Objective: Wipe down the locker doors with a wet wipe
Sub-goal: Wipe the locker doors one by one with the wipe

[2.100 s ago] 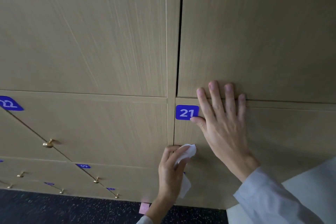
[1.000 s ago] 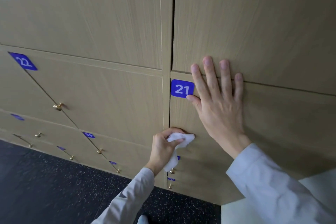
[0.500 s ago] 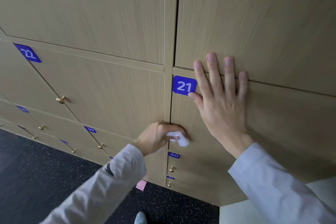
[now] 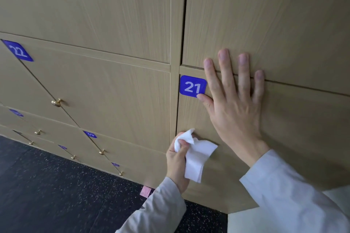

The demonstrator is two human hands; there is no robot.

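Observation:
Light wood locker doors fill the view. The door numbered 21 [image 4: 295, 119] carries a blue number plate [image 4: 192, 86] at its top left corner. My right hand [image 4: 234, 104] lies flat on this door with straight, spread fingers, its fingertips reaching over the seam onto the door above. My left hand [image 4: 177, 159] grips a white wet wipe [image 4: 197, 159] against the lower left part of door 21; most of the wipe hangs loose below my fingers.
To the left is door 22 [image 4: 106, 96] with a blue plate [image 4: 19, 52] and a brass knob [image 4: 56, 102]. Lower rows of doors with small brass knobs run down to a dark speckled floor [image 4: 56, 195]. A pink scrap [image 4: 146, 191] lies on the floor.
My left hand has turned upright at the lower left of door 21, and the wipe, bunched under my fingers before, now hangs unfolded. My right hand stays pressed in the same spot.

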